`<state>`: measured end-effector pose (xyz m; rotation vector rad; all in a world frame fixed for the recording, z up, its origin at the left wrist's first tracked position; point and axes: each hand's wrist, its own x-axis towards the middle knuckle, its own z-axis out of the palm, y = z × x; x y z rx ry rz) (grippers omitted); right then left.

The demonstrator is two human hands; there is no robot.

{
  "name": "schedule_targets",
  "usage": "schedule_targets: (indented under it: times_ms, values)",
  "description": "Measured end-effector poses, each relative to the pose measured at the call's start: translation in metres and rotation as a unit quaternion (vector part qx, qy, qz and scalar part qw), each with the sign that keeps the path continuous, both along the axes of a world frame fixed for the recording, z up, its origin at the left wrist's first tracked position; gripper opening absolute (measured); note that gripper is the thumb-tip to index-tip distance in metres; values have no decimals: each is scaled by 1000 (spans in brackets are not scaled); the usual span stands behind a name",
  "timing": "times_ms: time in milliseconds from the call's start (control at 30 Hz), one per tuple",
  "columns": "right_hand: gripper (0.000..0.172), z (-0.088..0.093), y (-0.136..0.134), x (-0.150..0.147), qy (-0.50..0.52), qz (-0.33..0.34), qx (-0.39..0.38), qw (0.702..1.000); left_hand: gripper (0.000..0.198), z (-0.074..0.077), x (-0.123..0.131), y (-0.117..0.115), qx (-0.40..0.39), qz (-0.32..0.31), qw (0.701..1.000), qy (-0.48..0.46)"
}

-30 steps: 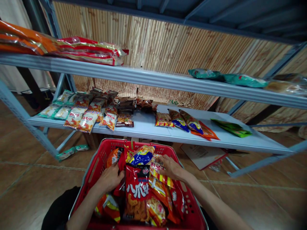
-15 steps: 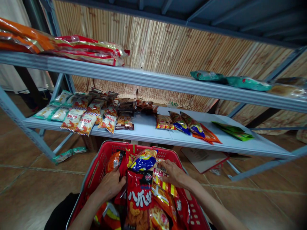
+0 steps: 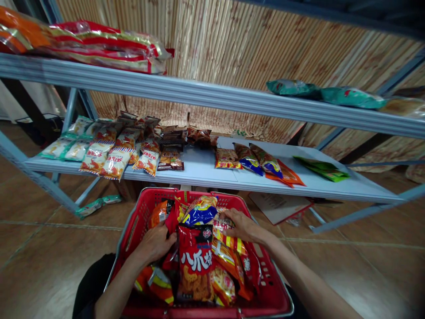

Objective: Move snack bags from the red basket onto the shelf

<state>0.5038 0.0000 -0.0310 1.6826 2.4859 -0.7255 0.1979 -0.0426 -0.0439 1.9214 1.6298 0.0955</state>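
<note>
Rummaging in the basket (image 3: 133,221), the left hand (image 3: 156,243) is gripping a red bag (image 3: 195,259) with curled fingers. At two o'clock, the right hand (image 3: 242,226) is resting open-fingered on a striped bag (image 3: 232,243); lifting it likely needs a pinch.

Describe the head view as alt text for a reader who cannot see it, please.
Two bare hands reach into a red basket heaped with snack packets: the left hand is beside a tall red bag, the right hand on a yellow-and-red striped packet. Behind it, more packets lie on a grey metal lower shelf and upper shelf.
</note>
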Motion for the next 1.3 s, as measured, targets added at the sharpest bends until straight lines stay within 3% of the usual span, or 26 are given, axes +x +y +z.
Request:
schedule_targets:
  times_ms: [167, 267, 333, 467, 600, 733, 867, 1000, 1167, 1300]
  values:
    - [38, 1, -1, -1, -18, -7, 7, 1000, 41, 1, 0, -1, 22, 30, 999, 31]
    - [41, 2, -5, -4, -62, -29, 44, 997, 43, 8, 5, -9, 156, 89, 981, 70]
    - [36, 5, -10, -8, -73, -32, 83, 993, 43, 14, 11, -16, 223, 85, 970, 44]
    - [25, 19, -24, -25, -2, -49, 139, 989, 41, 15, 29, -24, 176, 29, 984, -8]
    - [26, 21, -41, -43, 135, -95, 30, 986, 35, 5, 40, -20, 133, 42, 990, -6]
    - [26, 1, -54, -51, 286, -139, -36, 947, 15, 5, 39, -18, 129, 62, 984, -109]
    - [34, -6, -65, -54, 401, -177, -69, 896, 15, 21, 38, -26, 176, 51, 949, -259]
    - [32, 15, -75, -59, 460, -202, -40, 864, 19, 34, 41, -29, 56, 87, 895, -434]
    - [30, 36, -72, -68, 469, -229, 43, 852, 26, 42, 49, -26, -63, 143, 809, -567]
    - [33, 38, -65, -74, 460, -245, 72, 851, 30, 46, 59, -27, -55, 246, 761, -598]
